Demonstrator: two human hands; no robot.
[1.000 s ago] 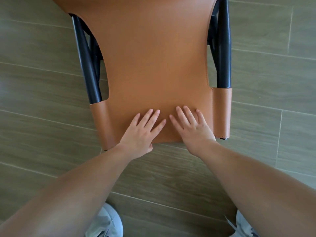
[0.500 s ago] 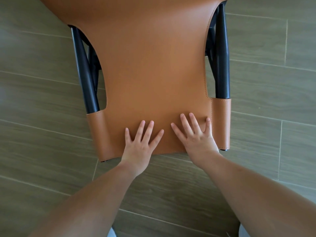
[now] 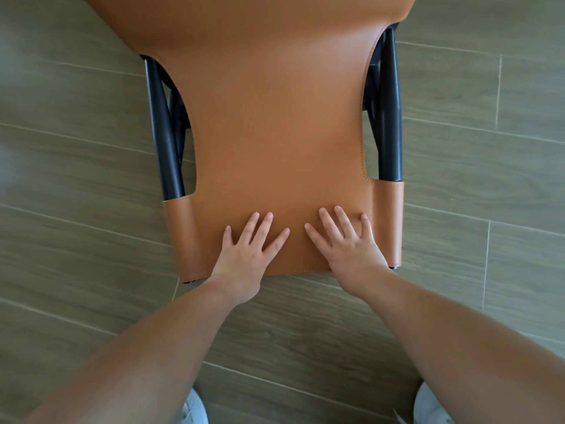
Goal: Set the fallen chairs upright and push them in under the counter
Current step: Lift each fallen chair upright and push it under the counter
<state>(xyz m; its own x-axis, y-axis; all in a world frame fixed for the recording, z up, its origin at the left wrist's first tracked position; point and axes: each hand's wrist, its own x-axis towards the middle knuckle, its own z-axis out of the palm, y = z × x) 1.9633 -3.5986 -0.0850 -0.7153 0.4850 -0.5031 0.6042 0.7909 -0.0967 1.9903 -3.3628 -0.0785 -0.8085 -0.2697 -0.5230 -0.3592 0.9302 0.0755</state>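
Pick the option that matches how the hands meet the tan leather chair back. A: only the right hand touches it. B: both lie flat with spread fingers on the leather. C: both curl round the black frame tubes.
B: the left hand and right hand both lie flat, fingers spread, on the leather chair back, not on the black frame tubes.

Tan leather chair point(image 3: 275, 133), black frame, upright

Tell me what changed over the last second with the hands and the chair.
Both hands spread their fingers: left hand, right hand. They slid nearer the leather back's edge, the right one toward the side sleeve. Nothing was gripped or released. Both palms stay flat on the chair; the black frame looks unchanged.
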